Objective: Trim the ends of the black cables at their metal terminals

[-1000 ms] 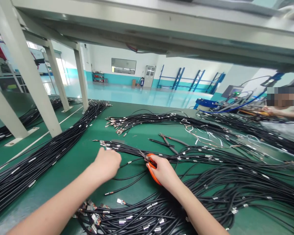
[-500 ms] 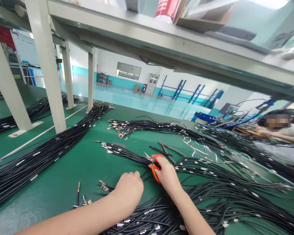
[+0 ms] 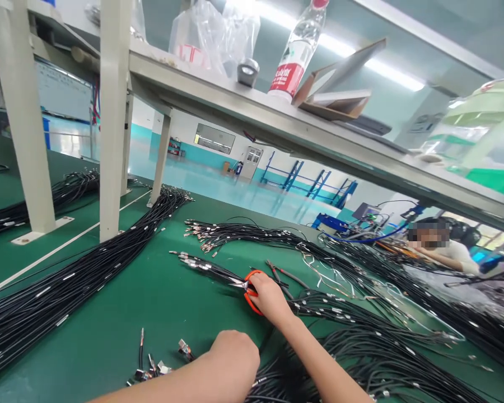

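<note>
Orange-handled scissors (image 3: 252, 302) are in my right hand (image 3: 271, 299), whose fingers are closed round the handles. Their blades point left, over a thin bundle of black cables (image 3: 205, 265) with metal terminals at its left end. Nearer to me, my left hand (image 3: 237, 352) is curled into a fist, back of the hand upward; its fingers and anything in them are hidden. A cable end with metal terminals (image 3: 185, 348) sticks out from behind this hand, on its left. Pliers (image 3: 292, 275) with dark handles lie just beyond my right hand.
Black cable bundles (image 3: 88, 254) spread over the green table (image 3: 109, 330), with short cable pieces (image 3: 151, 366) at the near left. Beige posts (image 3: 113, 123) carry a shelf (image 3: 218, 89) with a bottle (image 3: 294, 61). White strips (image 3: 325, 274) lie on the right. Another person (image 3: 445, 254) works at the far right.
The view has tilted up, showing more of the shelf. My right hand and the scissors have shifted left along the cable bundle. My left hand appears lower in the view, still curled.
</note>
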A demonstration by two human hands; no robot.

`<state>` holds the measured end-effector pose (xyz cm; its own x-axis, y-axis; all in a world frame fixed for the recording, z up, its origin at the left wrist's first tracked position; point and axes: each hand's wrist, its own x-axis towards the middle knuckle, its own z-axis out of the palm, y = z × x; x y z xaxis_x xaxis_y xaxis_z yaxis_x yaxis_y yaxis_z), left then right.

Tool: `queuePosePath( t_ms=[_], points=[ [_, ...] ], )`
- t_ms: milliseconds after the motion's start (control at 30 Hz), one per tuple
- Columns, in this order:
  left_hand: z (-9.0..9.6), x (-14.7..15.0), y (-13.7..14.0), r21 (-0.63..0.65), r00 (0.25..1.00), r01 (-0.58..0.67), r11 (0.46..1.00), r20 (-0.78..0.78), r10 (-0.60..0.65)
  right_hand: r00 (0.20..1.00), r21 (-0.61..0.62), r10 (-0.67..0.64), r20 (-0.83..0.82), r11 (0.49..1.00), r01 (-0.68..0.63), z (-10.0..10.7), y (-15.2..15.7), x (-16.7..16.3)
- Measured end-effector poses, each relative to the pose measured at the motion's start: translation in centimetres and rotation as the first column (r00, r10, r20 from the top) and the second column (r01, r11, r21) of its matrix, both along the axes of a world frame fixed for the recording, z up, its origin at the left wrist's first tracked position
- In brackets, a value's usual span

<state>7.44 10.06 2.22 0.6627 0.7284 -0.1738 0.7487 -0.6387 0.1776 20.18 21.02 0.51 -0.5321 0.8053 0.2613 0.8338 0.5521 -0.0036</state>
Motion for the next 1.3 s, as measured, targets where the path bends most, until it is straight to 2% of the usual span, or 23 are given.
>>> queuePosePath(
  t_ms=[167,367,567,767,900,967,1000,1033,1067,1100,1167,1200,1233,1300],
  points=[
    [0.6,-0.9,-0.1,-0.011,0.998,0.014,1.000,0.056,-0.013,1.000,-0.013,-0.001,-0.029,1.000,0.000,-0.1,-0.1,0.0],
    [0.7,-1.0,0.0,-0.112,0.987,-0.078,0.991,0.130,0.092,0.992,-0.001,-0.041,-0.120,0.999,0.041,-0.2,-0.5,-1.8],
    [-0.2,-0.8,0.1,-0.101,0.978,-0.094,0.990,0.175,0.111,0.996,-0.014,0.024,-0.089,1.000,-0.025,-1.2,-1.1,-4.0],
    [-0.4,-0.8,-0.1,-0.099,0.978,-0.093,0.991,0.178,0.110,0.995,0.005,0.033,-0.089,0.999,-0.033,-1.6,-0.8,-4.6],
    [-0.5,-0.9,-0.1,-0.143,0.944,-0.186,0.972,0.247,0.217,0.993,-0.001,0.032,-0.114,0.999,-0.032,-1.1,-0.8,-4.6],
    [-0.7,-1.1,0.3,-0.123,0.911,-0.254,0.959,0.303,0.280,0.989,0.011,0.011,-0.147,1.000,-0.010,-0.5,-0.8,-4.1],
    [-0.8,-1.2,0.8,-0.117,0.874,-0.299,0.947,0.365,0.321,0.986,0.024,-0.003,-0.168,1.000,0.007,-0.1,-0.8,-3.8],
    [-0.9,-1.5,1.3,-0.145,0.798,-0.352,0.925,0.470,0.377,0.983,0.043,-0.018,-0.183,0.999,0.027,0.4,-0.9,-3.4],
    [-0.9,-1.8,2.0,-0.211,0.672,-0.399,0.892,0.595,0.441,0.977,0.060,-0.032,-0.209,0.997,0.045,0.9,-1.1,-2.9],
    [-0.8,-2.2,2.7,-0.297,0.507,-0.424,0.856,0.705,0.496,0.967,0.069,-0.039,-0.253,0.996,0.058,1.4,-1.3,-2.4],
    [-0.4,-3.0,4.1,-0.455,0.183,-0.412,0.789,0.807,0.561,0.920,0.046,-0.044,-0.390,0.997,0.067,2.3,-2.1,-1.5],
    [-0.1,-3.4,4.6,-0.509,0.051,-0.387,0.769,0.821,0.569,0.883,0.015,-0.049,-0.466,0.998,0.063,2.5,-2.6,-1.1],
    [0.2,-3.8,5.0,-0.545,-0.068,-0.352,0.761,0.826,0.560,0.842,-0.021,-0.059,-0.536,0.998,0.057,2.6,-3.1,-0.8],
    [0.8,-4.2,5.3,-0.571,-0.284,-0.239,0.785,0.814,0.506,0.782,-0.080,-0.082,-0.617,0.996,0.041,2.4,-4.0,-0.6]
  ],
)
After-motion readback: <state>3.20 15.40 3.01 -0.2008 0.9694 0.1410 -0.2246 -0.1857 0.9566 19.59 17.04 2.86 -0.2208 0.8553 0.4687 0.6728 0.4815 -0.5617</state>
